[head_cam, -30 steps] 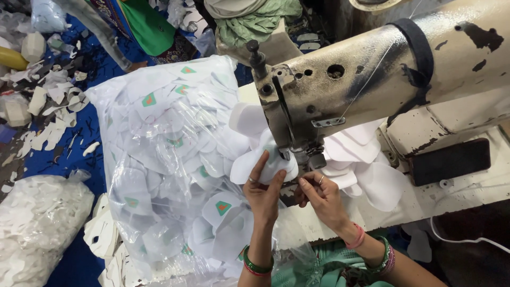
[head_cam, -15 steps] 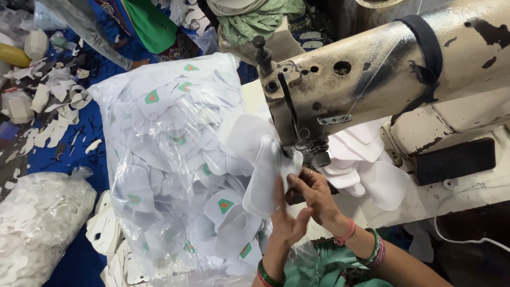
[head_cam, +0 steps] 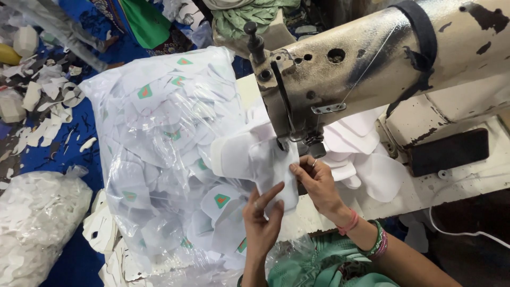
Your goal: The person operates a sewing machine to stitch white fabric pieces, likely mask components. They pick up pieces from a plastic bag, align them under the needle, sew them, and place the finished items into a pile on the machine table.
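Observation:
A white fabric piece [head_cam: 265, 165] lies under the needle area of a worn cream sewing machine [head_cam: 372, 64]. My left hand [head_cam: 263, 223] pinches the lower edge of this piece from below, fingers pointing up. My right hand [head_cam: 316, 180] grips the same piece at its right edge, just below the presser foot [head_cam: 313, 146]. A ring is on each hand, and bangles and a pink band sit on the right wrist. More white cut pieces [head_cam: 366, 165] are stacked behind the machine head.
A big clear plastic bag [head_cam: 159, 149] full of white pieces with green and red patches fills the left of the table. Another bag of white scraps [head_cam: 37, 223] and loose offcuts lie on the blue floor. A dark phone [head_cam: 449, 151] rests on the machine bed.
The white piece has been pulled down and turned under the needle. My left hand dropped lower and my right hand shifted to the piece's right edge. The view moved slightly closer.

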